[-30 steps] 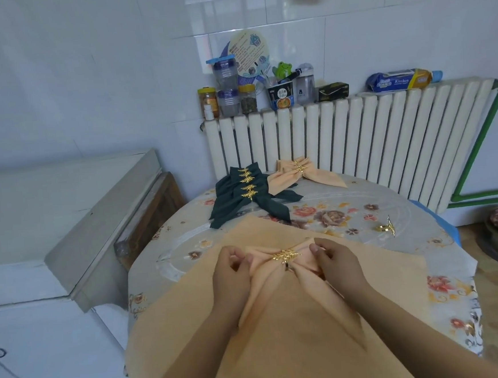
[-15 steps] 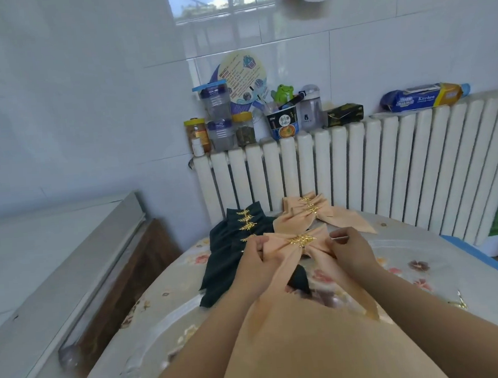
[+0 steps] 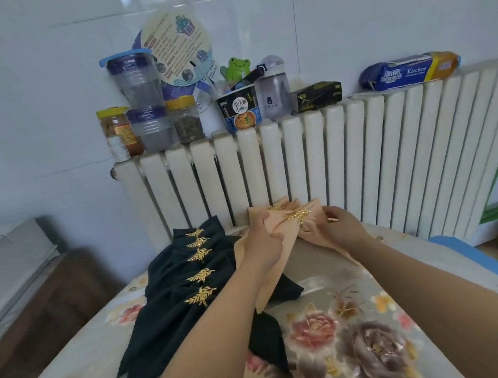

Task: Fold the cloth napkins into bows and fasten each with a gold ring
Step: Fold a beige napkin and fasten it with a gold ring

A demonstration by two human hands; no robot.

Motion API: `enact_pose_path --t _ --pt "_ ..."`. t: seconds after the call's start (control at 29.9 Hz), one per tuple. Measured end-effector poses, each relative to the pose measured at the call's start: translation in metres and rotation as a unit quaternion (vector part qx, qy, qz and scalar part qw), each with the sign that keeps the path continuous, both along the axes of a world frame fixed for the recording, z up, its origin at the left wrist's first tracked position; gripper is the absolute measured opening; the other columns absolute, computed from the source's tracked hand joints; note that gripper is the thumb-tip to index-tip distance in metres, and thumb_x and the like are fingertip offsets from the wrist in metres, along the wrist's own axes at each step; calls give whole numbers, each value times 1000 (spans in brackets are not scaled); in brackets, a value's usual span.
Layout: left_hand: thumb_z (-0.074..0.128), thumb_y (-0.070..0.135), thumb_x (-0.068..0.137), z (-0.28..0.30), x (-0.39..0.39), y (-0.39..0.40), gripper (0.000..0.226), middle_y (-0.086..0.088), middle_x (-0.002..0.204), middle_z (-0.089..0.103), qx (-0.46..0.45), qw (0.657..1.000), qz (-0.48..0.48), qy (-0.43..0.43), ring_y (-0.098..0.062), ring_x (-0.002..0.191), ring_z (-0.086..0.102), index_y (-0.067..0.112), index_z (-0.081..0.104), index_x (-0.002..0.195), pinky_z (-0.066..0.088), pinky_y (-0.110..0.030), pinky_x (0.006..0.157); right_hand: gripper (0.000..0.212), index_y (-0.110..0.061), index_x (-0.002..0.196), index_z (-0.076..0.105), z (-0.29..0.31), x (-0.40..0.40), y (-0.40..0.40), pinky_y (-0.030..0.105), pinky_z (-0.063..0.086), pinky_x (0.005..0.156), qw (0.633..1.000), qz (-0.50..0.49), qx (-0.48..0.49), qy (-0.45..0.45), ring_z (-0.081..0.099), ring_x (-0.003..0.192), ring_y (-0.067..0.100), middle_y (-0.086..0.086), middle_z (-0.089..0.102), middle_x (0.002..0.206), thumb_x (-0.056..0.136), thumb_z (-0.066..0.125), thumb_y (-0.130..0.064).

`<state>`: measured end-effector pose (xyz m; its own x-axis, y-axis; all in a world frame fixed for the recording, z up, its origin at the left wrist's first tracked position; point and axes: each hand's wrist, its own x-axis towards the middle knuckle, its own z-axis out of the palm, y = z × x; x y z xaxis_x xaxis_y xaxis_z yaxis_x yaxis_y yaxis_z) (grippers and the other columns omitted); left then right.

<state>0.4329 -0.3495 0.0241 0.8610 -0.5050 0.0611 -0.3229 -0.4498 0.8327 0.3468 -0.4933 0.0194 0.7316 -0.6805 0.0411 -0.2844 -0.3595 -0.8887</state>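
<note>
A peach napkin bow [image 3: 287, 239] with a gold leaf ring [image 3: 298, 215] at its middle is held at the far side of the table, on top of other peach bows [image 3: 280, 205] by the radiator. My left hand [image 3: 264, 241] grips its left wing and my right hand [image 3: 341, 226] pinches its right wing. Its tails hang down toward me. A row of several dark green bows [image 3: 172, 287], each with a gold ring [image 3: 202, 295], lies to the left.
The round table [image 3: 341, 315] has a floral cover. A white radiator [image 3: 359, 162] stands right behind it, with jars [image 3: 143, 107], a noodle cup [image 3: 240, 109] and boxes on top. A grey counter [image 3: 6, 267] is at the left.
Both hands lifted the ringed peach bow from the near napkin and carried it forward to the pile of peach bows by the radiator. The camera moved closer.
</note>
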Motion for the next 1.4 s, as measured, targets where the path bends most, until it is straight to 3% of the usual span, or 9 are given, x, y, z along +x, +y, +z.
enact_pose_path --t 0.13,0.23,0.4,0.53,0.67,0.84,0.97,1.14,1.4 --pt "54 15 93 -37 20 -23 56 0 144 38 60 997 25 -46 -22 129 39 28 28 141 32 -34 102 58 -9 145 32 -33 28 -18 35 28 111 998 23 -23 59 38 133 25 8 40 147 93 51 -26" --pt "56 15 91 -54 18 -24 52 1 140 40 37 996 54 -64 -19 124 41 28 33 136 34 -33 101 62 -14 145 32 -50 31 -15 39 29 109 993 15 -89 78 42 130 27 5 43 145 91 52 -38" --pt "55 8 87 -53 7 -14 41 3 129 45 -35 989 75 -120 -6 106 41 20 42 124 29 -5 76 46 -11 132 50 -50 19 1 43 32 107 985 -65 -158 -5 54 115 26 7 59 126 87 53 -19" --pt "52 9 86 -54 1 -10 30 5 115 40 8 991 71 -109 -4 84 41 16 43 114 30 -8 60 35 -7 119 58 -59 16 7 39 36 99 983 -59 -176 10 57 105 26 9 65 113 86 53 -18" --pt "46 15 90 -65 8 -11 15 -1 115 43 96 987 71 -104 -13 94 41 16 46 105 35 -24 75 45 -19 139 44 -69 24 -1 40 30 107 966 -3 -232 111 45 125 23 2 52 138 95 41 -28" --pt "41 12 94 -62 13 -15 29 -6 131 40 136 985 59 -83 -20 114 40 12 46 123 38 -31 95 49 -26 147 24 -63 25 -3 42 21 108 936 49 -280 209 27 136 26 -5 30 152 99 32 -31" --pt "41 17 96 -49 -2 -5 41 -9 148 25 153 975 58 -154 -26 135 25 11 38 137 26 -37 113 50 -24 146 27 -55 10 12 41 21 109 933 16 -320 166 28 137 25 -1 31 152 98 33 -39" --pt "43 20 95 -25 -41 24 45 -6 152 23 157 952 49 -258 -25 141 18 12 37 139 6 -35 117 52 -28 147 26 -33 -30 39 36 15 111 918 50 -363 150 23 140 20 -4 26 154 96 38 -30" --pt "43 19 96 -7 -168 115 37 -4 145 34 136 969 19 -205 -21 138 25 11 46 132 9 -36 118 49 -31 146 28 4 -149 125 31 12 108 897 125 -403 129 24 139 11 -10 29 152 98 38 -37"
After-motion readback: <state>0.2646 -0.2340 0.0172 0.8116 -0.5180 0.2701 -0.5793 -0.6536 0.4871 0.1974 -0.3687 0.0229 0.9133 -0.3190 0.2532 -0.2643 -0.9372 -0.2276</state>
